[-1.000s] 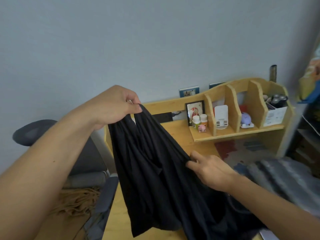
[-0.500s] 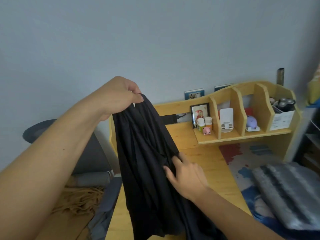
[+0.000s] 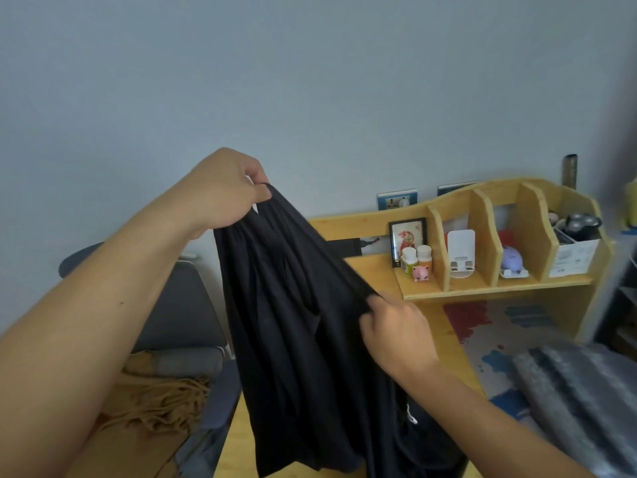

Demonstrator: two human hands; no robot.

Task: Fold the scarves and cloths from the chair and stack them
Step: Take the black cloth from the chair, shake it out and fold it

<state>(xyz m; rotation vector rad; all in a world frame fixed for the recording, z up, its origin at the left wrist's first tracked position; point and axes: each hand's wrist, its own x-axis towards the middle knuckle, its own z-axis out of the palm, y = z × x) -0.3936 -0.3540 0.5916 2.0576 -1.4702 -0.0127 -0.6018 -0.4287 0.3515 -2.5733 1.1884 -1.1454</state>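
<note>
- In the near foreground, two hands hold one black cloth (image 3: 296, 339) in the air over the worktop (image 3: 375, 270).
- The right hand (image 3: 396, 331) is lower; its grip is curled on a bunch of the cloth's edge, and the cloth goes up and left from it.
- The left hand (image 3: 225, 188) is higher; thumb and fingers pinch the top corner, and the rest of the cloth hangs down below this grip in long folds.
- At the lower right, one grey folded cloth (image 3: 582, 391) lies on a mat (image 3: 489, 336) with red and blue patches.
- At the lower left, one brown fringed scarf (image 3: 155, 401) lies on one grey chair (image 3: 179, 305), beside the wooden worktop.
- Farther back, one wooden shelf (image 3: 482, 236) with dividers stands on the worktop. It carries one framed picture (image 3: 408, 236), two small bottles (image 3: 416, 258), one pink pig figure (image 3: 420, 272), one white stand (image 3: 461, 253), one purple round figure (image 3: 512, 261) and one white box (image 3: 572, 257).
- Behind all is a plain pale blue wall (image 3: 310, 81).
</note>
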